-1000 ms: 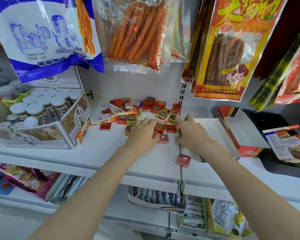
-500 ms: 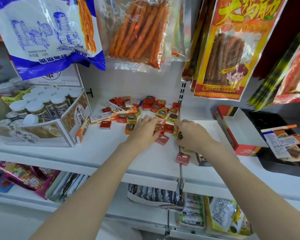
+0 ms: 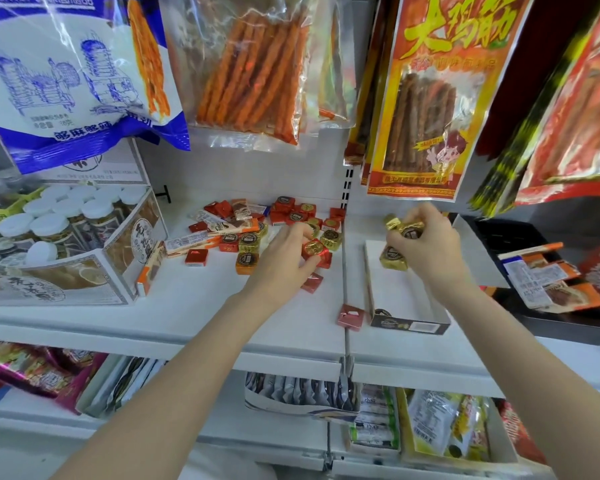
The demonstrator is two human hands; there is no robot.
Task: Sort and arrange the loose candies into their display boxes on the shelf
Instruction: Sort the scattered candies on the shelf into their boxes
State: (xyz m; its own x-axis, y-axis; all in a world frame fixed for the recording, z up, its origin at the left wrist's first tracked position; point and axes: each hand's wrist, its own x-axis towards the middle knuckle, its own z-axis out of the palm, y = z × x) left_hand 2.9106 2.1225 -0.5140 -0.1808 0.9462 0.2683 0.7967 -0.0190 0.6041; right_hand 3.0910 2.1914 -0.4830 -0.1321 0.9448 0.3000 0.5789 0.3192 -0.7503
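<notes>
Loose wrapped candies [image 3: 284, 220], red, gold and orange squares plus a few long bars, lie scattered on the white shelf [image 3: 187, 306]. My left hand [image 3: 288, 258] rests in the pile and pinches a red candy [image 3: 314, 248] between thumb and fingers. My right hand [image 3: 426, 244] is raised over a white display box [image 3: 409, 306] with a dark front, gripping several gold candies [image 3: 394, 256]. A red square candy [image 3: 311, 282] lies just below my left hand. A pink-red one [image 3: 350, 315] sits at the shelf seam beside the box.
A display carton of white-capped jars [image 3: 63, 237] stands at the left. A black tray with orange bar packets [image 3: 548, 282] sits at the right. Hanging snack bags [image 3: 250, 67] crowd the space above the shelf. Lower shelves hold more packets.
My right hand has lifted away from the pile and moved right over the white box with gold candies in it. My left hand has picked up a red candy in the pile.
</notes>
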